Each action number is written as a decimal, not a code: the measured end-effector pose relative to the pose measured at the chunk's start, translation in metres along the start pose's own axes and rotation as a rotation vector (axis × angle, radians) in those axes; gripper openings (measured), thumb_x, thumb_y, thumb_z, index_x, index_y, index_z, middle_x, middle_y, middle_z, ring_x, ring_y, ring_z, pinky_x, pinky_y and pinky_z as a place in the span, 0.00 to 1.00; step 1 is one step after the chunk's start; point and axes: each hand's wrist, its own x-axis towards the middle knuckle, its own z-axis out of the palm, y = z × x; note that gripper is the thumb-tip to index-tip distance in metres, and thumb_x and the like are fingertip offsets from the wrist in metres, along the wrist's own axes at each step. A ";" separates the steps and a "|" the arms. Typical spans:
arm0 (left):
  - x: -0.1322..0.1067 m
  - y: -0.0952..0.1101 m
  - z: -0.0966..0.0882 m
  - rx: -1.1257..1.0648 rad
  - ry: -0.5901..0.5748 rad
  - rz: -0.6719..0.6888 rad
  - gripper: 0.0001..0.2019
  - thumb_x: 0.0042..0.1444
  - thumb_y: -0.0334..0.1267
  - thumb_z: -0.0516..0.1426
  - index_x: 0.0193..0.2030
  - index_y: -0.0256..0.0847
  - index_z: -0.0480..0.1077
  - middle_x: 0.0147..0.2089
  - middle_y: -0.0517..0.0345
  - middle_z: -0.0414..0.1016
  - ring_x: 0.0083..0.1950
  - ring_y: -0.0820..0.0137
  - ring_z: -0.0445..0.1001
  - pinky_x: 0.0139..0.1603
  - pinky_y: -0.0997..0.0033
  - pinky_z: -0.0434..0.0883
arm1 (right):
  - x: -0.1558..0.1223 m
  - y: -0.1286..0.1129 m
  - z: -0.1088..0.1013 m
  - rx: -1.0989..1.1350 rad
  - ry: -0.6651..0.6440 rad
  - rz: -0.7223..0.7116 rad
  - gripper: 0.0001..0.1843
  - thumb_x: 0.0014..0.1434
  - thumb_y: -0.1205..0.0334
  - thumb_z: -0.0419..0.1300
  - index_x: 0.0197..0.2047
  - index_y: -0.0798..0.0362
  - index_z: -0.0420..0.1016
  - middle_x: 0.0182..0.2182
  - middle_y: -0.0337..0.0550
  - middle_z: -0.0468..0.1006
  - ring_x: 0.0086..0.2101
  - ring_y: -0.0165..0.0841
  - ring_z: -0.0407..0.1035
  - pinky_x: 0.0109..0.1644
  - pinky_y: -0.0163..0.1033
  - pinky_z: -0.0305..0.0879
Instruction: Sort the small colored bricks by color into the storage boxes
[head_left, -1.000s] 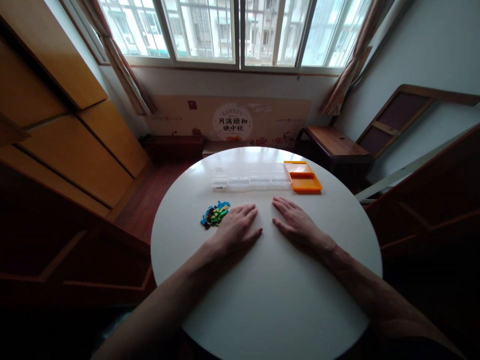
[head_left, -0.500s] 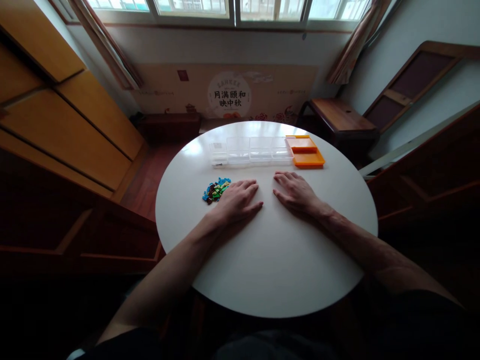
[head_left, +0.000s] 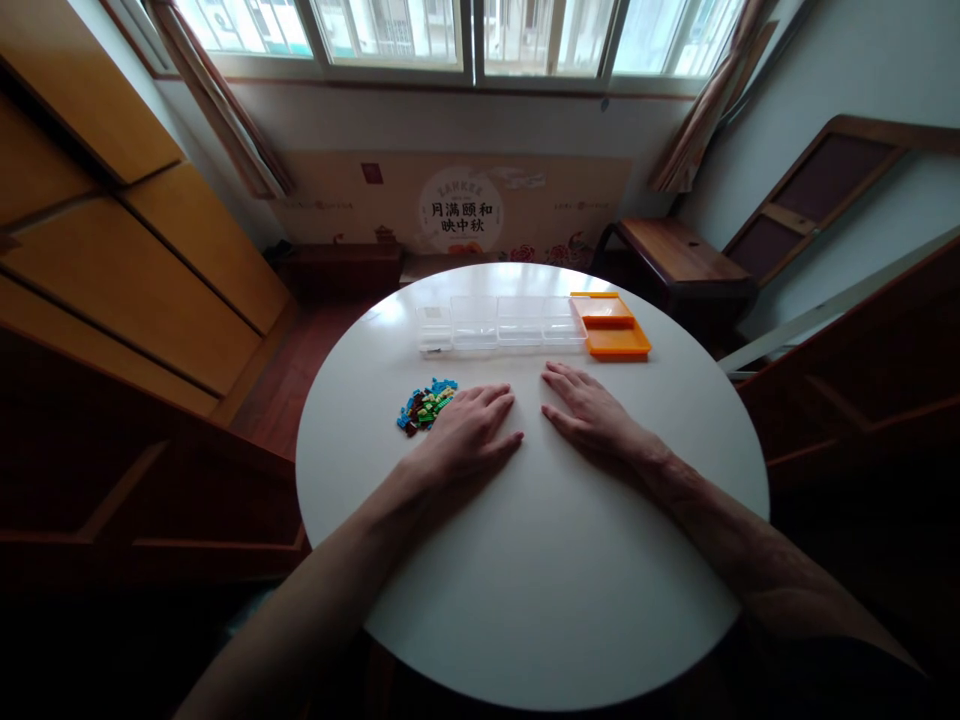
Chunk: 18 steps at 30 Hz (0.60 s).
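Note:
My left hand (head_left: 478, 422) rests palm down on the white round table (head_left: 555, 580), fingers stretched out and holding nothing. Just left of it, and partly behind it, lies a pile of small toy bricks (head_left: 424, 406) in blue, green, yellow and dark brown. My right hand (head_left: 586, 402) lies flat on the tabletop too, its fingers pointing inward and a gap between it and the left. Beyond the hands, a row of clear plastic compartment boxes (head_left: 519, 322) runs across the table. At its right end sits an orange tray (head_left: 619, 340) with two sections.
A small wooden stool or side table (head_left: 682, 248) stands behind the table on the right. Yellow-brown cabinets (head_left: 150, 265) line the left side. Dark wooden panels flank the table on both sides, and a printed banner (head_left: 461, 208) covers the low wall under the window.
The view has tilted up slightly, so the table and everything on it appear lower in the picture. Both hands stay in place on the table, still flat.

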 end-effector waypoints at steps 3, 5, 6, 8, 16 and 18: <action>0.000 0.000 -0.001 -0.003 -0.004 -0.005 0.29 0.74 0.58 0.57 0.71 0.41 0.72 0.77 0.45 0.69 0.73 0.50 0.71 0.75 0.48 0.69 | -0.001 0.001 0.000 0.008 0.004 -0.011 0.35 0.76 0.43 0.54 0.79 0.51 0.64 0.80 0.55 0.59 0.78 0.52 0.55 0.82 0.61 0.53; 0.000 -0.001 -0.001 -0.008 -0.008 -0.003 0.29 0.74 0.59 0.56 0.72 0.43 0.71 0.78 0.46 0.69 0.74 0.50 0.71 0.75 0.48 0.69 | -0.001 0.003 0.001 0.007 0.008 -0.011 0.35 0.76 0.43 0.55 0.78 0.51 0.64 0.80 0.55 0.60 0.78 0.52 0.55 0.82 0.60 0.54; 0.000 -0.001 0.000 -0.014 -0.007 -0.003 0.29 0.73 0.59 0.56 0.72 0.44 0.71 0.78 0.47 0.69 0.74 0.50 0.71 0.75 0.48 0.69 | -0.001 0.004 0.002 0.005 0.011 -0.012 0.35 0.76 0.43 0.55 0.78 0.51 0.65 0.80 0.54 0.60 0.77 0.51 0.56 0.82 0.60 0.54; 0.001 -0.003 0.001 -0.025 -0.007 -0.003 0.30 0.73 0.61 0.56 0.72 0.46 0.71 0.78 0.48 0.69 0.74 0.50 0.70 0.76 0.48 0.68 | 0.000 0.007 0.004 0.003 0.018 -0.016 0.35 0.75 0.43 0.56 0.78 0.49 0.65 0.80 0.52 0.59 0.77 0.51 0.56 0.82 0.60 0.55; 0.001 -0.003 0.001 -0.010 -0.008 -0.004 0.30 0.73 0.61 0.57 0.71 0.42 0.72 0.77 0.46 0.70 0.73 0.50 0.72 0.74 0.48 0.69 | -0.002 0.006 0.003 0.002 0.040 -0.018 0.34 0.75 0.43 0.57 0.77 0.48 0.65 0.79 0.51 0.62 0.76 0.52 0.58 0.81 0.61 0.57; 0.001 -0.002 0.001 -0.007 -0.005 -0.001 0.30 0.73 0.60 0.57 0.71 0.43 0.72 0.77 0.46 0.70 0.73 0.50 0.72 0.74 0.48 0.70 | -0.002 0.005 0.002 0.001 0.044 -0.020 0.34 0.75 0.44 0.58 0.77 0.48 0.66 0.79 0.52 0.63 0.76 0.52 0.58 0.80 0.61 0.58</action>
